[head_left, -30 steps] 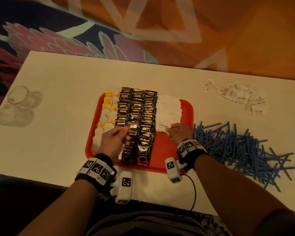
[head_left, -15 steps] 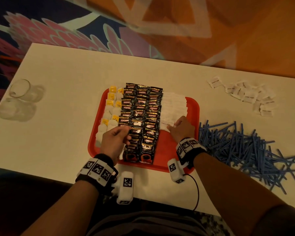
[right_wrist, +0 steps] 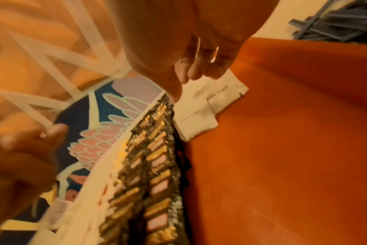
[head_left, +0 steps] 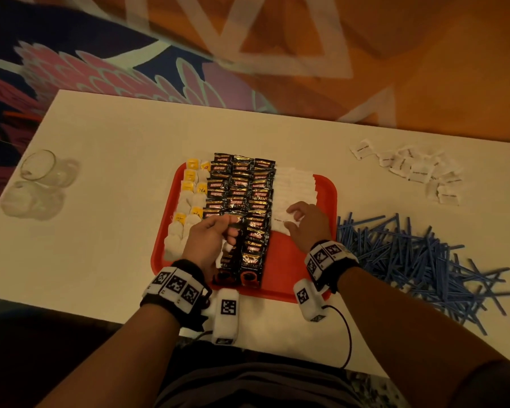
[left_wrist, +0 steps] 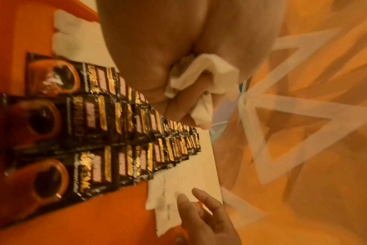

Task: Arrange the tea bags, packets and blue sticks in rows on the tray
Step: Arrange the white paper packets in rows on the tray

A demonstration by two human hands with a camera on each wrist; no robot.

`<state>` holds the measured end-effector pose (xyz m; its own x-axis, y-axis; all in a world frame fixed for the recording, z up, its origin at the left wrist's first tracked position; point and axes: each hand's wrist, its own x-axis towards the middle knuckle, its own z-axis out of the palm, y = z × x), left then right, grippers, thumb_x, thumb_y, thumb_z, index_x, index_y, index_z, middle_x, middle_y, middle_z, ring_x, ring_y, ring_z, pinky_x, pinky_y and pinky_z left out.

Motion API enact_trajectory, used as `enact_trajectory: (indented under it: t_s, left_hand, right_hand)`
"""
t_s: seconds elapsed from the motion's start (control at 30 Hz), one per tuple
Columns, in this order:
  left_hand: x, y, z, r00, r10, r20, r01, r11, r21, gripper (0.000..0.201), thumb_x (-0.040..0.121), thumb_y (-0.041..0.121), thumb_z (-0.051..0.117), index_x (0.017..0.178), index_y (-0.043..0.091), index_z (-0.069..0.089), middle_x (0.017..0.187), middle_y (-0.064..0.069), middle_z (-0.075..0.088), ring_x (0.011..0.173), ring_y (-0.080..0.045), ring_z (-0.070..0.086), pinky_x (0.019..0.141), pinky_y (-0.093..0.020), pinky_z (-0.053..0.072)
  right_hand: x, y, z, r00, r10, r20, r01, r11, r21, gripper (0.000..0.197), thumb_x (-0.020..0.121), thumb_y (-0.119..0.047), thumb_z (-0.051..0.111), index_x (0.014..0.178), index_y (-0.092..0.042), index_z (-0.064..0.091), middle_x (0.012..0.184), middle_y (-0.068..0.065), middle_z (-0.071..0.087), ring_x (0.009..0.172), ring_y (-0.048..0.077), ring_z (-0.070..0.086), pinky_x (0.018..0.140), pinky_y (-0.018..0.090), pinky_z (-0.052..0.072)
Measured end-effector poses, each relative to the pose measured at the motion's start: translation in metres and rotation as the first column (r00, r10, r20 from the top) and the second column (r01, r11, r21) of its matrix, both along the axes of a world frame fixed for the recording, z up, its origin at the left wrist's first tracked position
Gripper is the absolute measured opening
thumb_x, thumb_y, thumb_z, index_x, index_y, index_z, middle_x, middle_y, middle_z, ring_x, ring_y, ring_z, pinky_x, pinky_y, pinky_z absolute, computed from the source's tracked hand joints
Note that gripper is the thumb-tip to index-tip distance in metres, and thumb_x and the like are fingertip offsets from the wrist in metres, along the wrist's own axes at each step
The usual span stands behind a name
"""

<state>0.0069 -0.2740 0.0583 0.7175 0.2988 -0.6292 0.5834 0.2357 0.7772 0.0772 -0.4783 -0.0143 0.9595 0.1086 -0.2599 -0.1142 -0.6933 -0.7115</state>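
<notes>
Our left hand clutching crumpled white sachets over the flat red plastic tray, our right hand with relaxed fingertips on the tray's white packet row, loose blue sticks heaped right of the tray

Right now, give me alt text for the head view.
Right hand presses white sugar packets on a red tray; left hand holds a white packet over black coffee sachets. Blue sticks lie piled beside the tray.

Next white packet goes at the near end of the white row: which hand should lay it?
Right. The right hand already rests on the white packets at that row's near end, while the left hand holds spare packets over the black sachets.
</notes>
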Motion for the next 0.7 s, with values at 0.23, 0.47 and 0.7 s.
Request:
enact_trajectory:
  t_s: [0.23, 0.47, 0.7]
  left_hand:
    - [0.034, -0.047, 0.022, 0.996, 0.092, 0.01, -0.088, 0.977, -0.196, 0.036, 0.103, 0.039, 0.048, 0.093, 0.011, 0.068, 0.064, 0.002, 0.056, 0.043, -0.007, 0.051, 0.038, -0.018, 0.04]
    - [0.057, -0.103, 0.038, 0.999, 0.028, 0.039, -0.021, 0.986, -0.165, 0.045, 0.098, 0.051, 0.051, 0.088, 0.012, 0.071, 0.087, -0.007, 0.055, 0.082, -0.027, 0.058, 0.084, -0.046, 0.055]
    - [0.061, -0.127, 0.05, 0.997, 0.018, 0.074, 0.005, 0.956, -0.294, 0.037, 0.097, 0.045, 0.057, 0.088, 0.009, 0.065, 0.072, -0.004, 0.052, 0.054, -0.018, 0.053, 0.049, -0.028, 0.045]
  right_hand:
    - [-0.019, -0.003, 0.081, 0.999, 0.051, -0.011, -0.044, 0.934, 0.356, 0.017, 0.078, -0.032, 0.079, 0.077, -0.02, 0.067, 0.076, -0.002, 0.068, 0.069, 0.005, 0.06, 0.064, 0.019, 0.049]
    - [-0.028, -0.024, 0.118, 0.989, 0.133, -0.065, -0.097, 0.915, 0.392, 0.019, 0.075, -0.029, 0.083, 0.081, -0.019, 0.068, 0.076, -0.007, 0.066, 0.068, 0.002, 0.058, 0.067, 0.017, 0.048]
    - [-0.019, -0.055, 0.127, 0.987, -0.009, -0.159, 0.079, 0.892, 0.444, 0.005, 0.091, -0.012, 0.066, 0.093, -0.008, 0.064, 0.075, 0.007, 0.071, 0.062, 0.012, 0.067, 0.057, 0.023, 0.048]
